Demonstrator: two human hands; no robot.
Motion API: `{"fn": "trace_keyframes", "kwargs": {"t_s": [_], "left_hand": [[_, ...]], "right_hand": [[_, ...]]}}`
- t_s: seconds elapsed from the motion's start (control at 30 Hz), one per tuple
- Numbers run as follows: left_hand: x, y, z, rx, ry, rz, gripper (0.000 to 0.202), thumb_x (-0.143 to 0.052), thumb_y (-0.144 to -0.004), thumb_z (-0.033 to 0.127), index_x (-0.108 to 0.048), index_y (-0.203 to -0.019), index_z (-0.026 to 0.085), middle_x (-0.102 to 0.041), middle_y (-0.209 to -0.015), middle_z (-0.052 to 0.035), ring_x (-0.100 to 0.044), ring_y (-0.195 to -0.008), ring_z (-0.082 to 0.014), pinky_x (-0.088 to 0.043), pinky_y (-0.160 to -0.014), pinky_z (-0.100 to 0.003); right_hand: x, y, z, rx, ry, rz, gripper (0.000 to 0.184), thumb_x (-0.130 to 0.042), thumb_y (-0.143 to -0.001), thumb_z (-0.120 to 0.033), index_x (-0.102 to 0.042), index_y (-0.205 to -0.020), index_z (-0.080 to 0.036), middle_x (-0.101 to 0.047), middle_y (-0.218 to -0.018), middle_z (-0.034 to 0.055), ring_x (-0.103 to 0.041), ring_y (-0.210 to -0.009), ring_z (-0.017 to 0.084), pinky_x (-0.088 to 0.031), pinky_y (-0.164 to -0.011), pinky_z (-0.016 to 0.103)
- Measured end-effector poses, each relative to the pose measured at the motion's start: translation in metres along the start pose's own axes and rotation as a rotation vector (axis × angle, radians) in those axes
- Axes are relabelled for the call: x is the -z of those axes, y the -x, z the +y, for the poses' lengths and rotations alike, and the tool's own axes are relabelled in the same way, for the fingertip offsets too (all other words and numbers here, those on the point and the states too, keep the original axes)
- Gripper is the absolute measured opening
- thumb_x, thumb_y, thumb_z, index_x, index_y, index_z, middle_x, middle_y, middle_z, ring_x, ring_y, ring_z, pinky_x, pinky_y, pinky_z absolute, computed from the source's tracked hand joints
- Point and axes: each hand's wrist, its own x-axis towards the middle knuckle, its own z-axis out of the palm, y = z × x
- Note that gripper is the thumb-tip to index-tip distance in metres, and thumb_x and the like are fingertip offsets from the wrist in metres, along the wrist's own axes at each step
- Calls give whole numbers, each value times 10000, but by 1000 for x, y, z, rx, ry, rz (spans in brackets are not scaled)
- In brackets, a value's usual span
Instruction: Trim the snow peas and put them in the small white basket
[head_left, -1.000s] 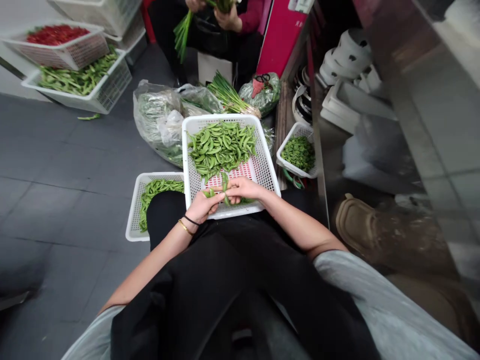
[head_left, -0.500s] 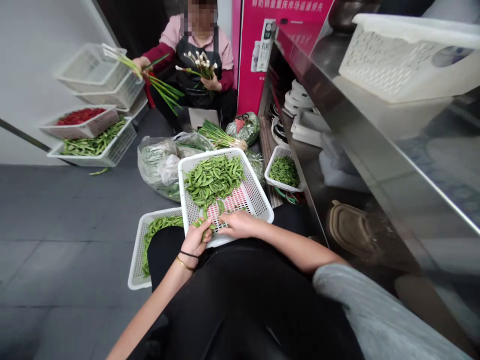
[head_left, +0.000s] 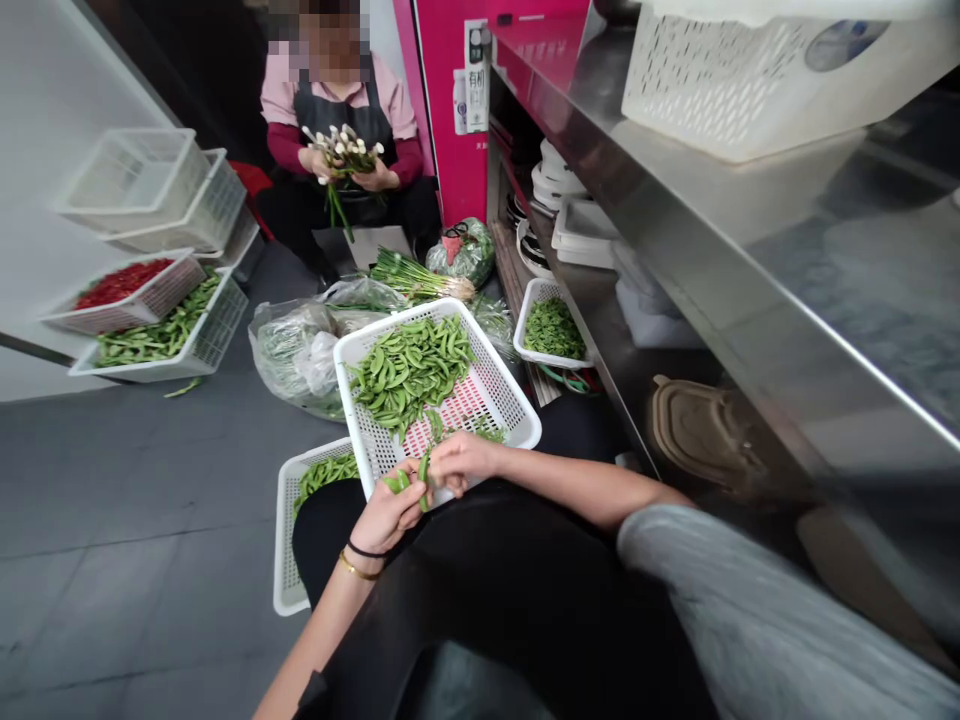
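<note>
A white perforated basket (head_left: 517, 405) rests on my lap, with a heap of green pea pods (head_left: 409, 370) toward its far side and small trimmings (head_left: 487, 430) near its right side. My left hand (head_left: 390, 508), with a black band and a gold bangle at the wrist, is closed around several pea pods (head_left: 403, 482) over the basket's near edge. One pod (head_left: 424, 480) stands up between the two hands. My right hand (head_left: 463, 460) is pinched at that pod's upper end; its fingertips are partly hidden.
A second basket of pods (head_left: 289, 560) stands beside my left leg. Ahead lie bagged greens (head_left: 296, 355) and scallions (head_left: 420, 275). A co-worker (head_left: 345, 120) sits opposite, holding white-ended stalks (head_left: 345, 150). Stacked baskets (head_left: 150, 180) are at left, a steel counter (head_left: 675, 210) at right.
My hands have come together, and a pod now stands upright between them. The co-worker's hands have met at the bunch of stalks. My view has shifted a little to the right.
</note>
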Motion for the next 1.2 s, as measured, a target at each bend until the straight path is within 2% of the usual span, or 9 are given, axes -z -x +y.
{"fn": "trace_keyframes", "kwargs": {"t_s": [0.13,0.23,0.33,0.43,0.6,0.73,0.87,1.0,1.2], "left_hand": [[5,5,4,23,-74,35,316,-726,-707,342,-551,-872,138,-603,-590,-9,-222,-303,27,-130,-329,-121],[6,4,5,62,-88,76,300,-727,-701,323,-583,-871,123,-598,-565,-9,-229,-298,21,-129,-323,-125],[5,2,5,100,-76,73,264,-712,-700,317,-603,-838,121,-592,-544,-9,-242,-290,8,-133,-317,-133],[4,3,8,110,-128,34,231,-672,-720,329,-632,-802,117,-592,-516,-27,-248,-279,-13,-121,-313,-155],[2,14,19,31,-570,-193,198,-684,-733,319,-715,-737,123,-658,-656,-91,-506,-491,-109,-335,-436,-198],[-3,16,15,-76,-505,-202,266,-681,-739,389,-693,-677,131,-581,-524,-53,-494,-493,-120,-360,-488,-227],[-12,6,1,-146,-36,-60,358,-636,-753,489,-603,-640,151,-417,-409,22,-315,-344,-56,-235,-370,-198],[-16,-7,-3,-167,183,117,314,-631,-770,461,-578,-717,156,-408,-436,52,-234,-312,-23,-161,-323,-163],[25,-16,1,-317,298,530,260,-661,-734,368,-545,-706,137,-595,-604,-9,-457,-427,-54,-303,-365,-160]], "right_hand": [[38,10,-13,58,38,509,291,-476,-805,-407,-531,-675,-153,-503,-423,-49,-466,-372,86,-379,-415,200],[41,23,-25,171,507,647,271,-463,-848,-387,-583,-837,-144,-628,-672,18,-584,-602,117,-446,-576,232],[14,25,-29,301,1108,424,310,-502,-867,-417,-590,-1034,-171,-636,-1057,103,-601,-885,178,-435,-681,265],[-10,18,-29,248,1412,67,303,-400,-938,-372,-616,-968,-161,-662,-942,108,-605,-787,179,-379,-601,254],[-6,10,-28,225,1193,-274,293,-461,-918,-403,-629,-803,-193,-648,-712,3,-513,-588,95,-291,-532,207],[-9,7,-24,265,778,-214,332,-483,-902,-359,-544,-642,-163,-526,-578,-47,-441,-544,61,-323,-565,176],[-27,-6,-15,237,417,184,393,-382,-928,-398,-452,-613,-174,-453,-497,-58,-431,-490,68,-358,-560,186],[-26,-14,-7,262,504,439,374,-419,-907,-367,-438,-586,-176,-452,-511,-49,-428,-533,77,-351,-584,192],[40,8,-10,42,865,162,361,-427,-908,-370,-599,-682,-148,-541,-567,-27,-502,-590,88,-354,-617,192]]}}
